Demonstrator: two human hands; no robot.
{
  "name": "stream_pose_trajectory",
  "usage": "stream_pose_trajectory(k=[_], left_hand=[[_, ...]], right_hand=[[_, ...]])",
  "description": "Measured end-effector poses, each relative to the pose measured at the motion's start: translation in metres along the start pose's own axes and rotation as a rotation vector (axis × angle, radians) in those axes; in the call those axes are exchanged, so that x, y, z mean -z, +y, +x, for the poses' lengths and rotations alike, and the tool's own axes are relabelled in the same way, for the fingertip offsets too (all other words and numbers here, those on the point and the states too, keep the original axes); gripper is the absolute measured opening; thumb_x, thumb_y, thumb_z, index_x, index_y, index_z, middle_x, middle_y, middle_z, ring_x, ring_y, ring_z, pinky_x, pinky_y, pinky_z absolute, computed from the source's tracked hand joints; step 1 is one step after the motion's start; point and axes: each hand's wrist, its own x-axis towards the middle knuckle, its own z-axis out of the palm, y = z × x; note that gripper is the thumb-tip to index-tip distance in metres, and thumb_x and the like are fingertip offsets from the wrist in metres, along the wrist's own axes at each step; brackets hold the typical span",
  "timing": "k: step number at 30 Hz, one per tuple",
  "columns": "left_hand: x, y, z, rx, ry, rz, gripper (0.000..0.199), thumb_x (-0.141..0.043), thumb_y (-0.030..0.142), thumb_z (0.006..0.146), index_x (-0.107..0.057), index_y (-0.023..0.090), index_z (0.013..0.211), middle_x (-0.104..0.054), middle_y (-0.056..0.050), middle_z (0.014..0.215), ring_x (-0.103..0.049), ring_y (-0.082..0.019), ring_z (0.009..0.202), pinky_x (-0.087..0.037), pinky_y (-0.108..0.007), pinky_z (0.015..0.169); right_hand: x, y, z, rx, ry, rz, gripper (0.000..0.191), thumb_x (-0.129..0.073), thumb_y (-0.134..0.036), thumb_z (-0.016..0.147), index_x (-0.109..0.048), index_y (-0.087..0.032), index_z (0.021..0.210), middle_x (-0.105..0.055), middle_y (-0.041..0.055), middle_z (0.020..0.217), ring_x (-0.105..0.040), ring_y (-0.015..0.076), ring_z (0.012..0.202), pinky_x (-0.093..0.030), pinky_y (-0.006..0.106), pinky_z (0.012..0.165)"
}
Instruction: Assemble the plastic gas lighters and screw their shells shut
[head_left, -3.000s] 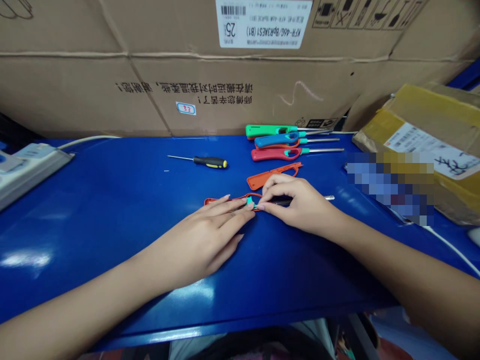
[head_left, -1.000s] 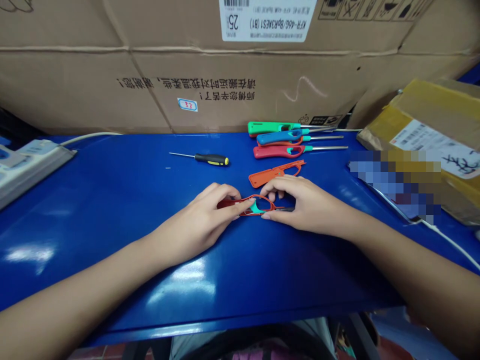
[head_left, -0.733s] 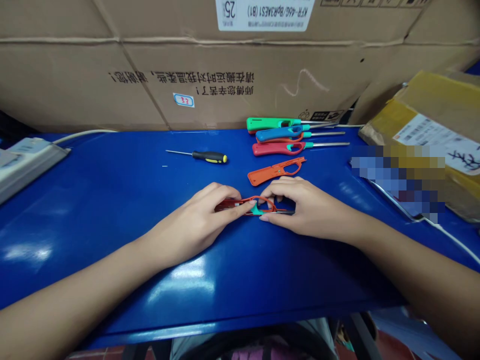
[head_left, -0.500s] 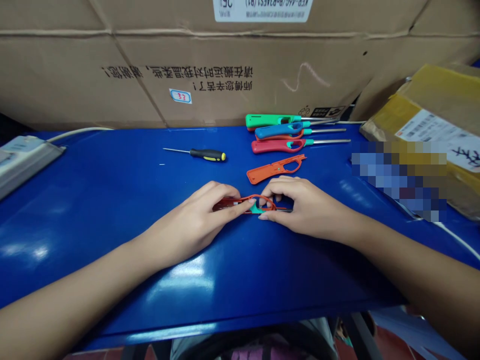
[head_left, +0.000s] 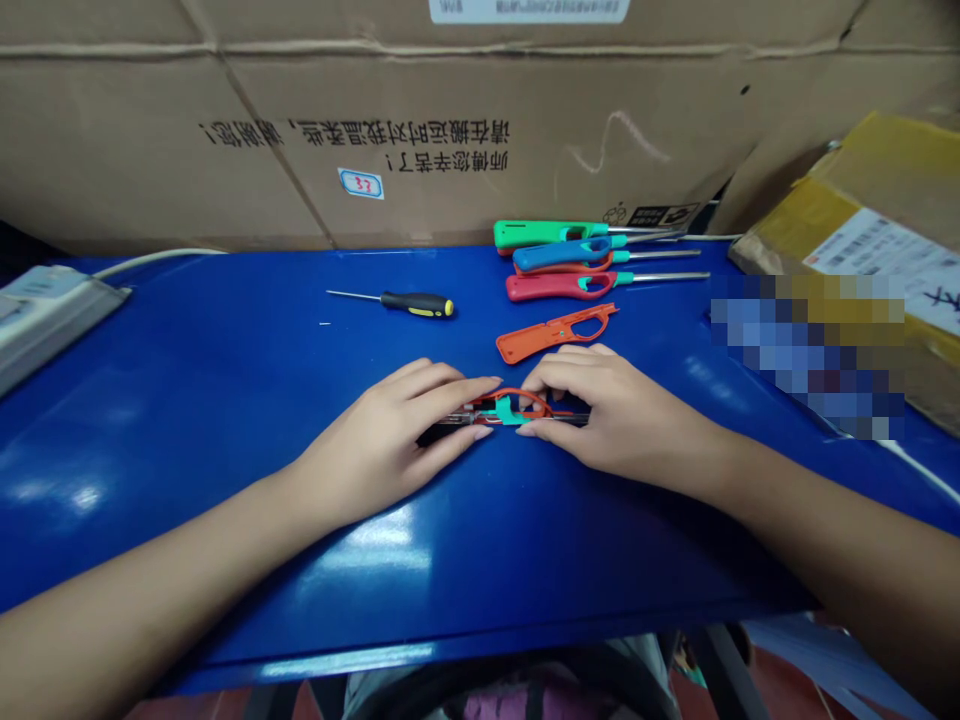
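An orange utility lighter [head_left: 510, 411] with its inside exposed lies on the blue table between my hands, its teal trigger and thin wires showing. My left hand [head_left: 390, 425] is closed around the handle end, thumb and fingers on either side; the palm hides part of it. Fingers of my right hand [head_left: 611, 405] pinch the front, around the trigger loop and the metal tube. Just beyond my hands rests a loose orange half shell [head_left: 536, 337], inner side up.
Behind are a green lighter [head_left: 551, 234], a blue lighter [head_left: 559, 255] and a red lighter [head_left: 547, 288], with another orange one partly hidden. A screwdriver [head_left: 416, 304] lies left of them. A power strip [head_left: 45, 315], a taped parcel [head_left: 847, 240] and a large carton [head_left: 262, 190] border the table.
My left thumb has drawn back from the teal trigger toward the handle, and the fingers have shifted, exposing more of the lighter's inside. My right hand keeps its grip.
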Motion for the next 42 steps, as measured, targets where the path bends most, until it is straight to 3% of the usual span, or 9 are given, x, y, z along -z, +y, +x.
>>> stream_pose_trajectory(k=[6, 12, 17, 24, 27, 30, 32, 38, 42], left_hand=[[0.001, -0.002, 0.0, 0.043, -0.006, -0.006, 0.039, -0.061, 0.027, 0.097, -0.062, 0.015, 0.135, -0.063, -0.011, 0.119, -0.061, -0.022, 0.109, -0.052, -0.035, 0.096], [0.004, -0.004, -0.001, 0.064, -0.008, 0.019, 0.036, -0.061, 0.027, 0.096, -0.066, 0.015, 0.13, -0.063, -0.011, 0.118, -0.061, -0.023, 0.105, -0.052, -0.039, 0.094], [0.005, -0.001, -0.001, 0.081, -0.015, -0.063, 0.031, -0.061, 0.025, 0.096, -0.069, 0.015, 0.124, -0.064, -0.009, 0.11, -0.061, -0.019, 0.097, -0.052, -0.034, 0.09], [0.004, 0.003, -0.003, 0.115, -0.018, -0.144, 0.031, -0.061, 0.026, 0.096, -0.07, 0.015, 0.123, -0.064, -0.008, 0.108, -0.062, -0.019, 0.096, -0.051, -0.036, 0.091], [0.003, 0.003, -0.004, 0.143, -0.022, -0.168, 0.029, -0.06, 0.027, 0.097, -0.072, 0.019, 0.123, -0.064, -0.007, 0.108, -0.062, -0.018, 0.096, -0.051, -0.035, 0.089], [0.002, 0.003, -0.003, 0.184, -0.014, -0.218, 0.029, -0.06, 0.029, 0.097, -0.073, 0.021, 0.122, -0.065, -0.007, 0.107, -0.062, -0.018, 0.093, -0.052, -0.034, 0.085], [0.002, 0.003, -0.003, 0.212, -0.015, -0.269, 0.029, -0.059, 0.029, 0.098, -0.074, 0.022, 0.121, -0.066, -0.007, 0.106, -0.063, -0.018, 0.092, -0.053, -0.032, 0.081], [0.001, 0.003, 0.002, 0.327, -0.042, -0.384, 0.028, -0.063, 0.032, 0.094, -0.077, 0.023, 0.116, -0.068, -0.007, 0.104, -0.066, -0.018, 0.088, -0.054, -0.033, 0.082], [0.003, 0.004, 0.003, 0.385, -0.057, -0.441, 0.029, -0.066, 0.037, 0.09, -0.078, 0.022, 0.112, -0.069, -0.007, 0.101, -0.068, -0.019, 0.087, -0.055, -0.034, 0.08]], right_hand=[[0.006, 0.008, 0.002, -0.012, 0.039, 0.075, 0.02, -0.078, -0.031, 0.082, -0.068, -0.022, 0.097, -0.07, 0.0033, 0.099, -0.062, 0.0215, 0.097, -0.047, 0.035, 0.085], [0.023, 0.027, 0.007, -0.031, 0.291, -0.008, 0.01, -0.065, -0.027, 0.091, -0.068, -0.022, 0.099, -0.068, 0.0081, 0.101, -0.063, 0.0245, 0.098, -0.05, 0.041, 0.089], [0.024, 0.045, 0.008, -0.119, 0.21, -0.142, 0.008, -0.068, -0.026, 0.087, -0.068, -0.022, 0.093, -0.062, 0.0111, 0.107, -0.057, 0.0327, 0.112, -0.045, 0.054, 0.1], [0.023, 0.046, 0.009, -0.03, 0.202, -0.1, 0.011, -0.074, -0.029, 0.082, -0.066, -0.021, 0.083, -0.059, 0.0101, 0.111, -0.057, 0.0295, 0.111, -0.044, 0.049, 0.101], [0.026, 0.046, 0.01, -0.048, 0.161, -0.015, 0.012, -0.069, -0.031, 0.085, -0.064, -0.022, 0.092, -0.065, 0.0065, 0.104, -0.06, 0.0229, 0.095, -0.049, 0.04, 0.088], [0.028, 0.046, 0.01, -0.142, 0.149, 0.055, 0.032, -0.071, -0.034, 0.083, -0.063, -0.02, 0.11, -0.067, 0.0055, 0.104, -0.057, 0.0184, 0.078, -0.048, 0.034, 0.071], [0.028, 0.046, 0.009, -0.173, 0.143, 0.045, 0.042, -0.074, -0.036, 0.08, -0.063, -0.019, 0.116, -0.068, 0.0067, 0.107, -0.057, 0.0183, 0.077, -0.046, 0.033, 0.069], [0.029, 0.046, 0.008, -0.099, 0.153, -0.031, 0.024, -0.077, -0.034, 0.077, -0.067, -0.019, 0.092, -0.071, 0.0064, 0.096, -0.062, 0.0235, 0.087, -0.047, 0.036, 0.077], [0.028, 0.04, 0.01, -0.055, 0.198, -0.039, 0.013, -0.072, -0.029, 0.083, -0.063, -0.021, 0.085, -0.069, 0.0038, 0.087, -0.061, 0.0206, 0.078, -0.046, 0.033, 0.073]])
